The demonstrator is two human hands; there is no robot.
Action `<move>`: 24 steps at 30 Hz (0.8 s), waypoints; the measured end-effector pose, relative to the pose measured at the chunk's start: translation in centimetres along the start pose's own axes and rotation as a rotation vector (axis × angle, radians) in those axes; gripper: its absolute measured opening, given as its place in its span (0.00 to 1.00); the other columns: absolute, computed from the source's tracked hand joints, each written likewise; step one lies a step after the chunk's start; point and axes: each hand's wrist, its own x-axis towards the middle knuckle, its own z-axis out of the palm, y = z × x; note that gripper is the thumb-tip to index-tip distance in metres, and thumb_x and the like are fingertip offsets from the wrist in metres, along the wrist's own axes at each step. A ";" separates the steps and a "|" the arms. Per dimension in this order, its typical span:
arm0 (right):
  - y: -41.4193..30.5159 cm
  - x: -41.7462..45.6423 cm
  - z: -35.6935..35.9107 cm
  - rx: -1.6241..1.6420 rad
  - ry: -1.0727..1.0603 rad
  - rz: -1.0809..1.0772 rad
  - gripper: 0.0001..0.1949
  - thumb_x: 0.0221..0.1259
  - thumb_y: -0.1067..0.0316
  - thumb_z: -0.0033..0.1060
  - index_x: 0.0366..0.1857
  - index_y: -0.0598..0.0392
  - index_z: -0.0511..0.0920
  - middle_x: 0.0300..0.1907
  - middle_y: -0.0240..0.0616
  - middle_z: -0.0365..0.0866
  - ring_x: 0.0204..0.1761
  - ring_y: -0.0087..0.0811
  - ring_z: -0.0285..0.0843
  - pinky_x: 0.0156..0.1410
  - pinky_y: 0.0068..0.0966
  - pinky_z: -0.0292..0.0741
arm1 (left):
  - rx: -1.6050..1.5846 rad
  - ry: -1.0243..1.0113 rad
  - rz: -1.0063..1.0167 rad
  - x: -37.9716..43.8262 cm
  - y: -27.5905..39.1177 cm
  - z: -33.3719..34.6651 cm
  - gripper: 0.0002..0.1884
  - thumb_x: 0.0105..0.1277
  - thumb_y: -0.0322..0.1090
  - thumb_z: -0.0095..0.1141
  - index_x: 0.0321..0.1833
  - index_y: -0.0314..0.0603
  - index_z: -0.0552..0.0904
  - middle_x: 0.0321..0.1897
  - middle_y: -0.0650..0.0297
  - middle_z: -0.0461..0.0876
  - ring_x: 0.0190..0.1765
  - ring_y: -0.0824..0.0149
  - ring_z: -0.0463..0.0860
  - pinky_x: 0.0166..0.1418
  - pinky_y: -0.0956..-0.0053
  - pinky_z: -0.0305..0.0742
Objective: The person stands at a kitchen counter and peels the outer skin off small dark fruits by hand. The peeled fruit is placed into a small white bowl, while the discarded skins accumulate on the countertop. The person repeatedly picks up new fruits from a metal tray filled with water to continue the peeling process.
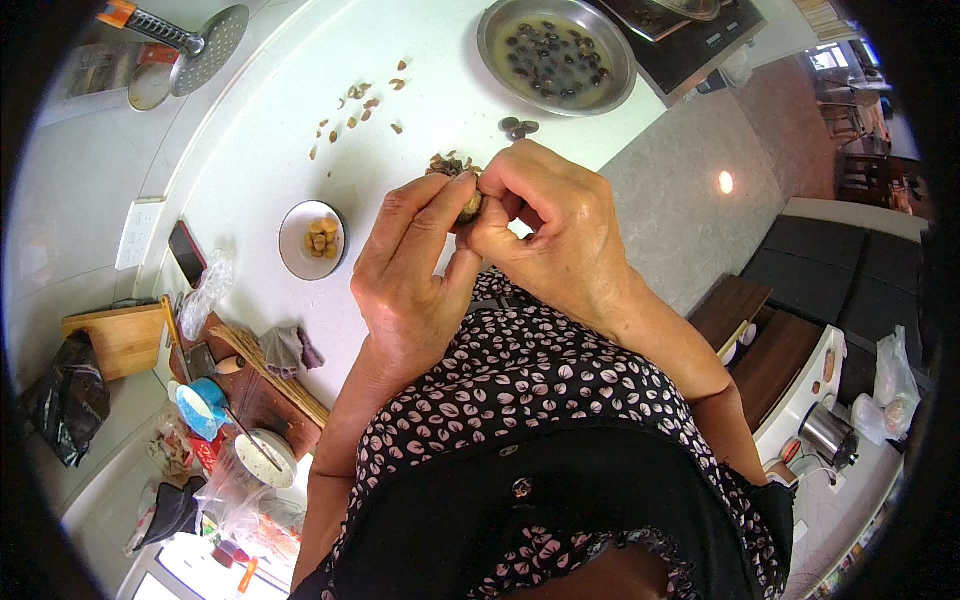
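My left hand (416,262) and my right hand (559,225) meet at the counter's near edge, both pinching one partly peeled chestnut (471,206). Its surface shows yellow-green and dark brown between the fingertips. Behind the fingers lies a small heap of brown shell pieces (448,163), partly hidden. A few dark chestnuts (517,127) sit on the counter just beyond my right hand. Farther off, a steel basin (486,56) holds many dark chestnuts in cloudy water. To the left stands a white bowl (291,262) with several yellow peeled chestnuts in it.
Shell scraps (360,94) are scattered on the white counter (255,142). A phone (187,253), a plastic bag (208,292), a grey cloth (283,351), a straw brush (262,364) and a cleaver (199,360) lie at the left. A cooktop (701,45) adjoins the basin.
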 end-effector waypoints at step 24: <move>3.7 -0.8 -1.2 0.973 0.038 0.599 0.04 0.63 0.79 0.54 0.32 0.57 0.77 0.25 0.23 0.73 0.24 0.12 0.60 0.28 0.15 0.56 | -1.259 0.057 -0.474 0.1 -1.0 -0.1 0.16 0.70 0.19 0.60 0.60 0.32 0.81 0.48 0.57 0.85 0.43 0.65 0.85 0.42 0.75 0.76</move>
